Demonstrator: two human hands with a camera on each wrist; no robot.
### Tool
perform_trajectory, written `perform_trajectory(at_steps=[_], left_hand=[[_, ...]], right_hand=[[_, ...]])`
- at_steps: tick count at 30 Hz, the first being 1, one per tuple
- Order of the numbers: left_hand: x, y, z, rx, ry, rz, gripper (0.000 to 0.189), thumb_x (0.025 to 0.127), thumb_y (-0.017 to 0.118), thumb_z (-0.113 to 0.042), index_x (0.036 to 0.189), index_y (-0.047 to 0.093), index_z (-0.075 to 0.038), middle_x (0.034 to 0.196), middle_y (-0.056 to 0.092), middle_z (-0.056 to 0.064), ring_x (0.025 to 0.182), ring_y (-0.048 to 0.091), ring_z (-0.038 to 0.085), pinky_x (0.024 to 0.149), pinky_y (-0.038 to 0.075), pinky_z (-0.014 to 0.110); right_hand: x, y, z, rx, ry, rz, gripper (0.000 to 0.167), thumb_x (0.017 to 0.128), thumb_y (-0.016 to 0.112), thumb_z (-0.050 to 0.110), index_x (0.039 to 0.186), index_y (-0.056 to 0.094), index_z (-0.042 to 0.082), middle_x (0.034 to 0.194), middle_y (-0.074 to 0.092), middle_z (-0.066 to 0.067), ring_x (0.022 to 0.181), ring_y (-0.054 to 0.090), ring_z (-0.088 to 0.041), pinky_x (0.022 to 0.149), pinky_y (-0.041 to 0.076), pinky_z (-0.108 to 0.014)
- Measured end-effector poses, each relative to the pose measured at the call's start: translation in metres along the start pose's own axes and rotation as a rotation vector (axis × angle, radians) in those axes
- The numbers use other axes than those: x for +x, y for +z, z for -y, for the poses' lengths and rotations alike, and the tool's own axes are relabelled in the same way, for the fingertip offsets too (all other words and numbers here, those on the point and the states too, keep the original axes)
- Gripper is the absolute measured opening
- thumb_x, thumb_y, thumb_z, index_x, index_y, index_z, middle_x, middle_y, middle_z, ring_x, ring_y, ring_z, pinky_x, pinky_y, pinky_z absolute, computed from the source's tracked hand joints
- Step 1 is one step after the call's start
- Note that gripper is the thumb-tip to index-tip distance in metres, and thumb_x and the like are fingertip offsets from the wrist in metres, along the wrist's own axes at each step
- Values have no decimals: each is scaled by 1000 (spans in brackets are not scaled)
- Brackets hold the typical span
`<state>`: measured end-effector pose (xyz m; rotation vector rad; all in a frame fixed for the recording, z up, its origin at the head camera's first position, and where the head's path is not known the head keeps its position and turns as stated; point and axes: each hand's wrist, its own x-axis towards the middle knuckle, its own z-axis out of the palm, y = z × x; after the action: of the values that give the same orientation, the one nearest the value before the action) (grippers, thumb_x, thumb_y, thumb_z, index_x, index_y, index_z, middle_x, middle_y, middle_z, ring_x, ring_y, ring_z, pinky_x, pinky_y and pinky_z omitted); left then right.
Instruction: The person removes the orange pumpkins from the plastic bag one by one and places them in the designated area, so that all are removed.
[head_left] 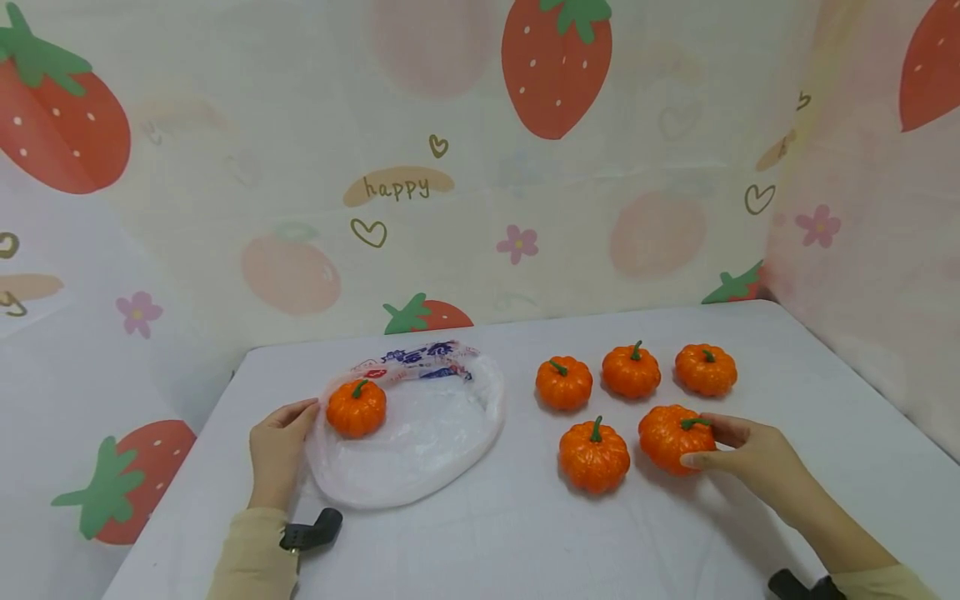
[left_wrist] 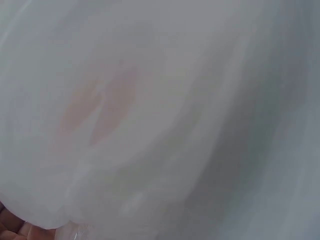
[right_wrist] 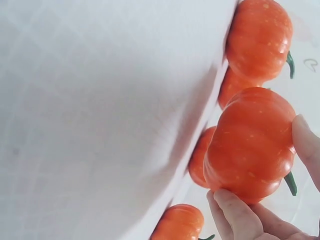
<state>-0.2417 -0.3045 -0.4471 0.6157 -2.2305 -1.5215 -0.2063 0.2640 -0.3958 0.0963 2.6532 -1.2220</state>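
My right hand [head_left: 757,462] grips a small orange pumpkin [head_left: 670,439] with a green stem, thumb on one side and fingers on the other. The right wrist view shows this pumpkin [right_wrist: 252,145] held just off the table, its stem pointing right. At the left, my left hand [head_left: 281,442] pinches the edge of a clear plastic bag [head_left: 420,450] spread open on the table. One pumpkin [head_left: 357,408] lies inside the bag, near that hand. In the left wrist view, whitish film [left_wrist: 165,125] fills most of the picture, with only fingertips showing at the lower left corner.
Several more pumpkins are on the white table [head_left: 525,542]: one in front [head_left: 594,457], and a back row of a left one [head_left: 564,383], a middle one [head_left: 631,371] and a right one [head_left: 706,370]. A strawberry-print cloth [head_left: 465,192] hangs behind.
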Motion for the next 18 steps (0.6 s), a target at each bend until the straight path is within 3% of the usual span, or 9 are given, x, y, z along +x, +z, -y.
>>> perform_trajectory(at_steps=[8, 18], left_hand=[[-2, 0, -1, 31, 10, 4, 41, 96, 64, -41, 120, 72, -9, 123, 70, 8, 107, 55, 6, 78, 44, 3], [-2, 0, -1, 38, -3, 5, 42, 96, 63, -42, 121, 71, -10, 124, 69, 8, 108, 55, 7, 78, 44, 3]], right_hand=[[9, 1, 0, 21, 29, 25, 99, 81, 78, 49, 152, 33, -3, 153, 34, -32, 141, 32, -50, 109, 38, -61], [16, 2, -4, 41, 30, 43, 96, 83, 78, 45, 151, 33, -5, 152, 35, -30, 142, 32, -49, 111, 34, -63]])
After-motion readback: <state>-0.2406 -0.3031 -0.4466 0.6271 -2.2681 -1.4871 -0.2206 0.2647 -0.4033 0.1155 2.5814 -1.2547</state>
